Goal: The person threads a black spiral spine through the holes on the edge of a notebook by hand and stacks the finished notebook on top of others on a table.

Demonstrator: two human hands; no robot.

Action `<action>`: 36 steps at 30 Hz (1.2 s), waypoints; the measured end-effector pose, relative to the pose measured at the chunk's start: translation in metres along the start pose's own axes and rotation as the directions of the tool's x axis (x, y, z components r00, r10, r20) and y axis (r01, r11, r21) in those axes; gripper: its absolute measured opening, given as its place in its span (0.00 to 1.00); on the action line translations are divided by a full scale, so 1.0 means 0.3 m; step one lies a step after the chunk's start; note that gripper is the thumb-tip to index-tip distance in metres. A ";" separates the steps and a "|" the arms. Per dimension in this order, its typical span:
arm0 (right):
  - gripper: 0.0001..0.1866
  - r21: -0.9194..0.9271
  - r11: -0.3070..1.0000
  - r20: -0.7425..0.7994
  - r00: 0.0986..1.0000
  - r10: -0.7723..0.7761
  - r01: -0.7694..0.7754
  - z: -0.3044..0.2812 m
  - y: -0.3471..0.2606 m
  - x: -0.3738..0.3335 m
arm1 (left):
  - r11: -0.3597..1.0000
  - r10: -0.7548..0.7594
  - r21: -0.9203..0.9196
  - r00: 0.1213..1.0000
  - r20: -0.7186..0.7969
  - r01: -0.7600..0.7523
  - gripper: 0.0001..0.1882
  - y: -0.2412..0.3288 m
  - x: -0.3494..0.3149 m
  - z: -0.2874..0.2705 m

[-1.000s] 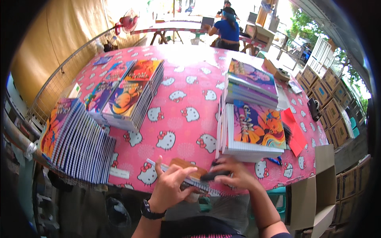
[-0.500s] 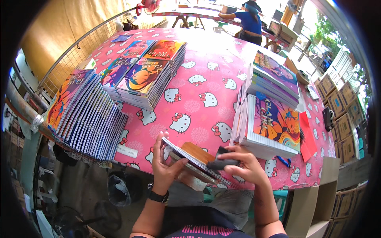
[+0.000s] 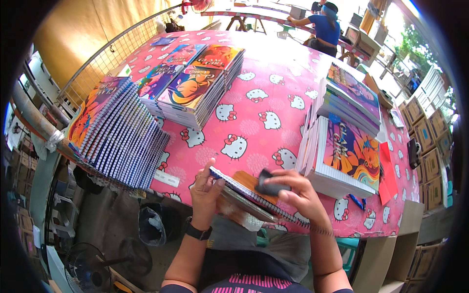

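The left hand (image 3: 205, 193) is clamped on the notebook (image 3: 233, 184), thumb on the near side, its edge tilted down to the right. The right hand (image 3: 303, 195), apart from the left, pinches a dark pad (image 3: 272, 184) between thumb and fingers, close over the notebook's coil (image 3: 289, 216); whether pad and coil touch, I cannot tell. The coil lies along the notebook's edge and trails past its right end to the right wrist. A wood block (image 3: 245, 179) sits just behind the notebook.

The step in hand looks like running the coil through the edge holes, with the pad to turn it. The next move seems to call for light, even strokes on the coil while the left hand keeps the pages square; a slipped sheet could make it snag.

All this is at the near edge of the pink table (image 3: 273, 141). Left of the notebook leans a fanned row of coiled books (image 3: 117, 136); beyond and left of it, flat stacks (image 3: 195, 93); beyond and right, more piles (image 3: 351, 151).
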State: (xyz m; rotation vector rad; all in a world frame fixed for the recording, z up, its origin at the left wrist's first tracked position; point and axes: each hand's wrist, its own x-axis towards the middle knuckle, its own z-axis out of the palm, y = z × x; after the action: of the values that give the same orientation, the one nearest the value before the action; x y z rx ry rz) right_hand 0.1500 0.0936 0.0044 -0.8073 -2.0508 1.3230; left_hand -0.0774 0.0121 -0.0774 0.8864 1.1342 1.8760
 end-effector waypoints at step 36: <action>0.14 -0.583 0.813 -0.037 0.999 -0.036 0.007 0.033 -0.031 0.068 | 0.926 0.260 0.309 0.960 -0.105 -0.218 0.26 -0.027 -0.016 0.122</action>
State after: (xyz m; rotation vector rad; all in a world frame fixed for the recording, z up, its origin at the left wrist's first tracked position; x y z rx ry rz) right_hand 0.1275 0.0998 0.0122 -1.0511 -2.4512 0.6310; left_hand -0.0423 0.0247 -0.0722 1.1116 1.4794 2.0261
